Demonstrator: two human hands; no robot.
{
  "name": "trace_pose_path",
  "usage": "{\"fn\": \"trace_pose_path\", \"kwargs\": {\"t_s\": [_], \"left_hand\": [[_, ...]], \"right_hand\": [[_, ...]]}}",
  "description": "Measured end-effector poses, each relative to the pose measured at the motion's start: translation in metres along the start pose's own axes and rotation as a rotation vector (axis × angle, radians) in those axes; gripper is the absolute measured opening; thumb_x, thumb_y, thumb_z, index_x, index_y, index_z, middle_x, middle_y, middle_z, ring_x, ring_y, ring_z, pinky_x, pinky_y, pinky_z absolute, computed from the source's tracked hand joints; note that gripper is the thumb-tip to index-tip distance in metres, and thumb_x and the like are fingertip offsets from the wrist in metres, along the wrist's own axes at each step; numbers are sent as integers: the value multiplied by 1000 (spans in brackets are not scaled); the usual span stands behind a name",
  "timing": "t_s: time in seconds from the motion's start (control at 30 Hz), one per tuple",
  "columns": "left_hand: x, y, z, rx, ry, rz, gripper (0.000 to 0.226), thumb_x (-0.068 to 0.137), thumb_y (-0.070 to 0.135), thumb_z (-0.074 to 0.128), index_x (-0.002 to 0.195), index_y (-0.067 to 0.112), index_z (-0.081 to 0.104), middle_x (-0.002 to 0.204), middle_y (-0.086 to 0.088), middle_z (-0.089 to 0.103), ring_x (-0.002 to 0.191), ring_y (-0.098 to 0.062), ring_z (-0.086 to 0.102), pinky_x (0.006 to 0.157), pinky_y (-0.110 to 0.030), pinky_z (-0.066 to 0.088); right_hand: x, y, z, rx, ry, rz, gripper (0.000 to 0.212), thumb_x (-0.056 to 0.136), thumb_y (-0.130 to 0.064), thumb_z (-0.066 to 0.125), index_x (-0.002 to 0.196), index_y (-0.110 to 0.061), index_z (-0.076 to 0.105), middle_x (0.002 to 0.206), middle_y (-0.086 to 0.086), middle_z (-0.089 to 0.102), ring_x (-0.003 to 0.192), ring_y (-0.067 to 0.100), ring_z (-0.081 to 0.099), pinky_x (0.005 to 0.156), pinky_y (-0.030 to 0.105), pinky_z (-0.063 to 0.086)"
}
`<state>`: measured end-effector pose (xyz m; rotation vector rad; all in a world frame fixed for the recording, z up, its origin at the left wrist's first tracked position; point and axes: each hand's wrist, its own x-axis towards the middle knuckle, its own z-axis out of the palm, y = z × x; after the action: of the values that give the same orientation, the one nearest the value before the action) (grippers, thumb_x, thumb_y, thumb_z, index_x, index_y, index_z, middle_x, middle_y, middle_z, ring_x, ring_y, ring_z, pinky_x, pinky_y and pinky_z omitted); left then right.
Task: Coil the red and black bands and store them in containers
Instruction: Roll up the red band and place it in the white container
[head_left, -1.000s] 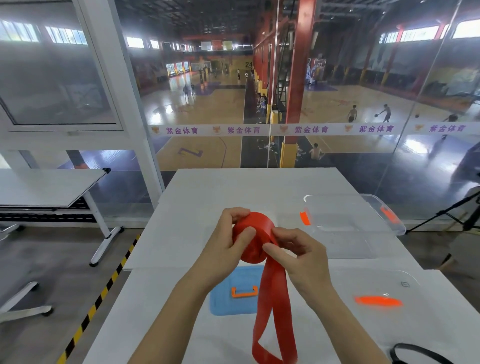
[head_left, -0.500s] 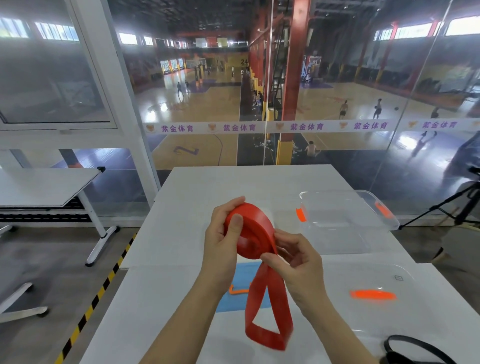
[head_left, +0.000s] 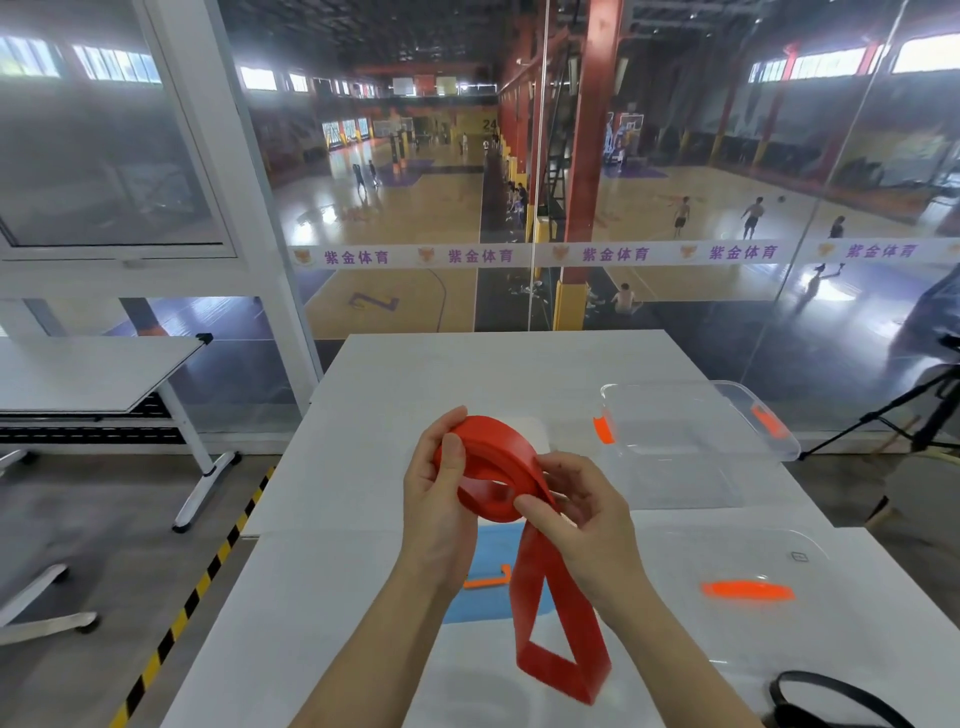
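I hold a red band (head_left: 498, 462) above the white table (head_left: 363, 519), most of it wound into a coil. My left hand (head_left: 441, 499) grips the coil's left side, thumb pressed on its face. My right hand (head_left: 582, 509) pinches the band where it leaves the coil; a short loose loop hangs below it over the table. The black band (head_left: 836, 699) lies at the bottom right corner, partly out of frame. A clear container (head_left: 769, 415) with orange clips stands at the right, empty as far as I can see.
A blue lid (head_left: 483, 597) with an orange handle lies under my hands. A clear lid (head_left: 748, 592) with an orange handle rests at the near right. A glass wall is beyond the table's far edge. A second table (head_left: 78, 374) stands to the left, a tripod (head_left: 914, 415) to the right.
The coil has grown and tilted so its open centre faces me. The hanging loop has become shorter and has risen. Both hands kept their grip.
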<state>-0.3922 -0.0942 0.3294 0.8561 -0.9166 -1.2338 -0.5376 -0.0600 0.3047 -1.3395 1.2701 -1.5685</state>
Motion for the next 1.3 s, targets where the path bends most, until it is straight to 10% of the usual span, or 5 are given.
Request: {"fn": "trace_pose_path", "kwargs": {"t_s": [0.47,0.9,1.13,1.3], "left_hand": [[15,3,-23,907,-493,237,40,107,37,46,146,46,40,132,24,46,126,5,47,100,-9,44],[20,16,-11,757,-390,137,19,104,30,55,118,43,55,117,17,63,107,4,59,82,-13,51],[25,20,-8,535,-237,169,15,104,28,53,117,32,60,110,10,68,100,-3,65,83,-16,54],[29,28,-9,407,-189,163,38,95,50,45,121,28,61,109,10,71,105,-8,67,90,-27,59]], "right_hand": [[11,-15,-23,-140,-28,-90,29,78,-10,91,100,-23,77,93,-6,79,89,17,74,87,24,59],[4,12,-35,-83,-167,-56,45,88,-3,80,125,-26,69,128,-10,71,124,14,67,103,26,54],[-2,51,-47,-252,-229,92,18,94,-10,74,92,-28,74,94,-6,76,91,11,73,85,26,54],[-4,70,-43,-310,-396,231,23,88,-27,76,108,-36,71,112,-16,77,109,6,71,99,28,53]]}}
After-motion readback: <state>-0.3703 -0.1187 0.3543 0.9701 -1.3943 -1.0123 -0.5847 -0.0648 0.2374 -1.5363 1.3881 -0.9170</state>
